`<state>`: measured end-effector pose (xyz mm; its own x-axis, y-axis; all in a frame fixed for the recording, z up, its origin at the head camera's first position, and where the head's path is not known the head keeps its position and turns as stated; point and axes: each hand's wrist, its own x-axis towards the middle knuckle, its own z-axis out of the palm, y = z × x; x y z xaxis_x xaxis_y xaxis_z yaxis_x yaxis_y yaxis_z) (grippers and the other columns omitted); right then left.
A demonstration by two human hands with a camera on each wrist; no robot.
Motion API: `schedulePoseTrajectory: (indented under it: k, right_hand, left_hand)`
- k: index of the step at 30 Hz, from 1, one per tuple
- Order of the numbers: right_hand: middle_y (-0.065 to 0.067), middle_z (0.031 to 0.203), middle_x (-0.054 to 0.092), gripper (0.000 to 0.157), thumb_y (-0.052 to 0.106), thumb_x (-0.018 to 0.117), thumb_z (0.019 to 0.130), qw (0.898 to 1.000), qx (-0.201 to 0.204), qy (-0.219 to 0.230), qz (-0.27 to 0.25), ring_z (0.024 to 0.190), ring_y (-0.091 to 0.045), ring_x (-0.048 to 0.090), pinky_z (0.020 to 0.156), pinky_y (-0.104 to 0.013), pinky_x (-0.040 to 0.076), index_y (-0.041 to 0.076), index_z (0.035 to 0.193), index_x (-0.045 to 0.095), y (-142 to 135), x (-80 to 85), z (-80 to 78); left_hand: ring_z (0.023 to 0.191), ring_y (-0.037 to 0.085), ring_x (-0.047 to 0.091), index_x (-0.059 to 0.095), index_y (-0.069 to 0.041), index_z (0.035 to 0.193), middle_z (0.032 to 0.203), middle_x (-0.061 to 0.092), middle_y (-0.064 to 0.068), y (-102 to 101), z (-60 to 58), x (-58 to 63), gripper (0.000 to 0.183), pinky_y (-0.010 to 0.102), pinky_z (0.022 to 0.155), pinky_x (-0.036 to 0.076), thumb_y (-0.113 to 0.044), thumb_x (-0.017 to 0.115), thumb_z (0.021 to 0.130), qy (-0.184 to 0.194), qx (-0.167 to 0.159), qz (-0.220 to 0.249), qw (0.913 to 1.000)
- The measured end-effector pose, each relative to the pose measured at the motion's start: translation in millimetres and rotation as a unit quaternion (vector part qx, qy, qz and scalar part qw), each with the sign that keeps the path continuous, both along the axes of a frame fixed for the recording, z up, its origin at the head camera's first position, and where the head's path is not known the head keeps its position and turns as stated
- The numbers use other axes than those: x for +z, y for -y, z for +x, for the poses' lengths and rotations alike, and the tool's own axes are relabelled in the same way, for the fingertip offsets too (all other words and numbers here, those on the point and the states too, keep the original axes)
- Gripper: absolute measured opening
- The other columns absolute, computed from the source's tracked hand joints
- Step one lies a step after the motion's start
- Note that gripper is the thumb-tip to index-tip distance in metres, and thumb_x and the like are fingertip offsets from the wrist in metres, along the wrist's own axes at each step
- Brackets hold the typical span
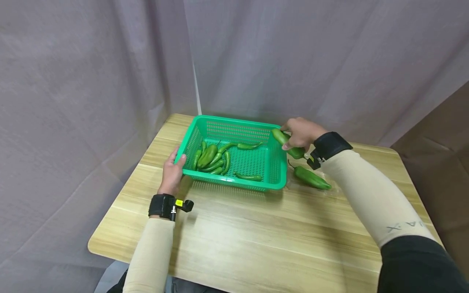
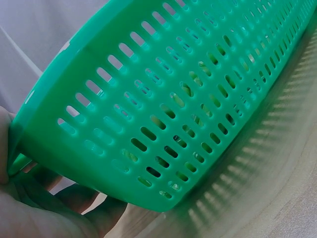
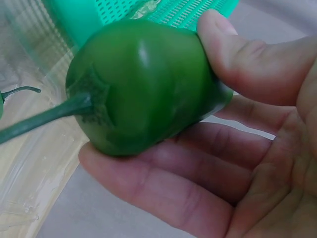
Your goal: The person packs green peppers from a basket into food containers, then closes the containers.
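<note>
- Grey cloth [image 1: 311,57] hangs in folds behind a pale wood-grain table [image 1: 253,232], with a brown panel [image 1: 436,162] at the right edge.
- One plump green pepper [image 1: 282,137] is off the table, its tip end over the right rim of the basket and its stem end back toward the wrist.
- Right hand [image 1: 302,132]: grasping that pepper, thumb [image 3: 252,59] along one side and fingers [image 3: 168,193] along the other; the stem [image 3: 54,116] juts out past the grip (straight at the wrist camera's side of things).
- Green basket [image 1: 238,131], slotted and rectangular, just left of the right hand.
- Left hand [image 1: 172,173]: clasping the basket's left rim, thumb over the edge and the other fingers outside and below it.
- Inside the basket, mostly toward its left end, lie slim green peppers [image 1: 215,165] around a wider green pepper [image 1: 207,156]; one slim pepper [image 1: 248,177] lies apart by the near wall.
- Another large pepper [image 1: 310,178] lies on the table, right of the basket and below the right hand, with clear plastic [image 1: 332,190] about it.
- Black wrist straps [image 1: 331,145] and beige sleeves [image 1: 373,195] cover both forearms.
</note>
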<state>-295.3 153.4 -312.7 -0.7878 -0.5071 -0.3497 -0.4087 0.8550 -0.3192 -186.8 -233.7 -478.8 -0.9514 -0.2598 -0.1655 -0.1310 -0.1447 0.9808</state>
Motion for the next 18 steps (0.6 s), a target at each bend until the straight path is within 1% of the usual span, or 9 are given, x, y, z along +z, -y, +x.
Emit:
schedulePoseTrajectory:
  k: [2,4,8,14,18]
  right_hand:
    - [-0.037,0.13,0.06,0.071,0.016,0.077,0.095,1.0,-0.002,0.0,-0.001,0.054,-0.021,0.065,0.053,-0.041,0.063,-0.011,0.152,0.043,-2,-0.4,-0.8]
    - [-0.037,0.132,0.06,0.071,0.015,0.076,0.095,1.0,-0.004,0.0,-0.003,0.053,-0.022,0.064,0.053,-0.042,0.063,-0.01,0.152,0.043,-3,-1.3,-1.2]
    - [-0.038,0.131,0.061,0.071,0.014,0.076,0.094,1.0,-0.006,0.002,-0.009,0.056,-0.021,0.066,0.053,-0.042,0.063,-0.011,0.152,0.043,-7,-1.7,-1.5]
    - [-0.034,0.118,0.064,0.068,0.011,0.076,0.094,1.0,-0.017,0.005,-0.012,0.063,-0.022,0.068,0.053,-0.042,0.063,-0.012,0.15,0.045,-14,-0.8,-1.0]
    - [-0.037,0.125,0.062,0.066,0.01,0.076,0.094,1.0,-0.026,0.008,-0.011,0.066,-0.022,0.07,0.054,-0.043,0.063,-0.011,0.149,0.047,-19,0.0,-0.8]
  left_hand:
    - [0.157,0.027,0.034,0.024,-0.017,0.167,0.175,0.022,0.005,1,0.6,0.5,0.06,0.041,0.13,0.032,-0.023,0.048,0.111,0.001,0.0,0.001,1.0]
    - [0.156,0.028,0.035,0.024,-0.017,0.167,0.175,0.022,0.005,1,1.4,1.2,0.06,0.041,0.129,0.034,-0.023,0.047,0.111,0.001,0.0,0.0,1.0]
    - [0.157,0.028,0.032,0.023,-0.017,0.167,0.175,0.021,0.004,2,2.4,1.9,0.061,0.041,0.13,0.032,-0.023,0.047,0.111,0.004,-0.001,-0.009,0.9999]
    - [0.16,0.026,0.027,0.023,-0.016,0.167,0.175,0.02,0.004,3,2.6,2.6,0.061,0.041,0.132,0.027,-0.023,0.048,0.111,0.003,-0.001,-0.019,0.9998]
    - [0.159,0.026,0.027,0.024,-0.017,0.167,0.175,0.022,0.005,4,2.9,3.0,0.061,0.041,0.132,0.027,-0.023,0.048,0.111,0.001,0.0,-0.018,0.9998]
